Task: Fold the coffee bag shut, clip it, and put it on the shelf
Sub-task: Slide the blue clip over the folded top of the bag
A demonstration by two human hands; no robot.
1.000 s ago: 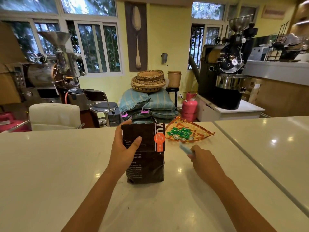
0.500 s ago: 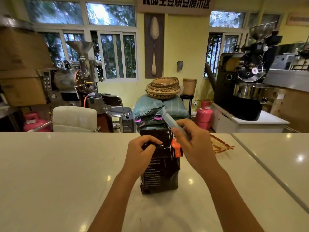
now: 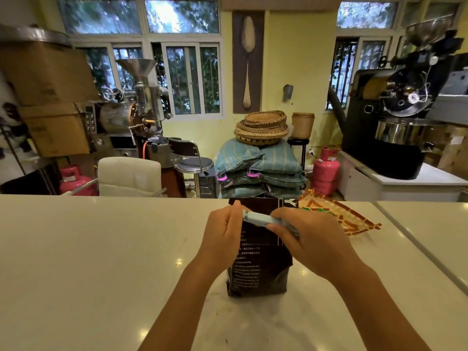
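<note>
A black coffee bag with white print stands upright on the white counter, its top folded over. My left hand pinches the folded top at its left side. A long pale blue clip lies across the fold. My right hand grips the clip's right end and covers part of it. Whether the clip is clamped on the bag I cannot tell. No shelf is visible.
A woven orange tray with green pieces lies on the counter just right of the bag. A seam separates a second counter at right. Behind the counter are coffee roasters, sacks, baskets, a stool and pink gas cylinders.
My right hand brought the blue clip from the counter up to the bag's folded top and laid it across. My left hand shifted from the bag's front to pinching the fold.
</note>
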